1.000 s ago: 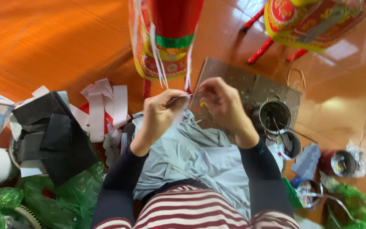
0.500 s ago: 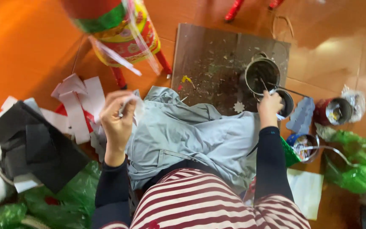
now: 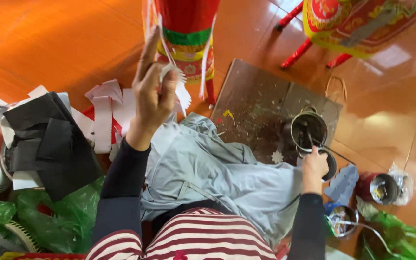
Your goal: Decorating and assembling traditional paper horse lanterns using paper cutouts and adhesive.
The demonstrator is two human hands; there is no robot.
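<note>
My left hand (image 3: 152,91) is raised above my lap and pinches a small white paper cutout (image 3: 181,94) with jagged edges, just below a red, green and yellow decorated paper column (image 3: 188,33). My right hand (image 3: 314,168) reaches out to the right and grips a thin stick or brush that dips into a dark metal pot (image 3: 309,130) standing on a brown stained board (image 3: 256,110). A second small tin (image 3: 331,163) sits right beside that hand. A grey cloth (image 3: 217,173) covers my lap.
Black sheets (image 3: 49,139) and white and red paper strips (image 3: 104,115) lie at the left on the orange floor. Green plastic bags (image 3: 49,216) sit at the lower left and lower right. More tins (image 3: 383,188) stand at the right. Another decorated paper object on red legs (image 3: 357,24) is at the top right.
My left hand has risen higher with the white cutout toward the paper column. My right hand stays at the pots on the right. The view has shifted.
</note>
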